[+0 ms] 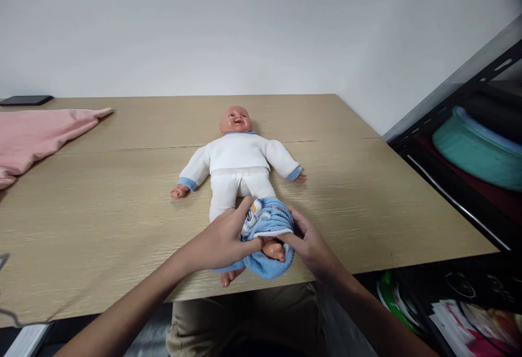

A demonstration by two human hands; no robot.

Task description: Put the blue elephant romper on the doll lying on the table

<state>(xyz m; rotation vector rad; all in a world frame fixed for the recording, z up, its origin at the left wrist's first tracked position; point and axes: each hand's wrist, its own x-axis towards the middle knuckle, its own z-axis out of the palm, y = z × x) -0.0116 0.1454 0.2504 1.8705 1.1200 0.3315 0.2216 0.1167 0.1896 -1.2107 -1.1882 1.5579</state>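
A baby doll (238, 153) lies on its back on the table, its head away from me. It wears a white long-sleeved top with blue cuffs and white trousers. Bunched around the doll's leg on the right is a blue terry-cloth garment (271, 218) with a white edge and a printed figure. One bare foot (274, 249) shows through its opening. My left hand (222, 242) grips the garment's left side, and my right hand (312, 244) pinches its right side. The doll's other foot (231, 277) pokes out below my left wrist, near the table's front edge.
Pink cloth (44, 137) lies at the left of the wooden table (134, 210), with a dark phone-like slab (26, 100) behind it. To the right stands a black metal rack (452, 96) holding a teal item (477, 150). A cable (12, 316) runs at the front left corner.
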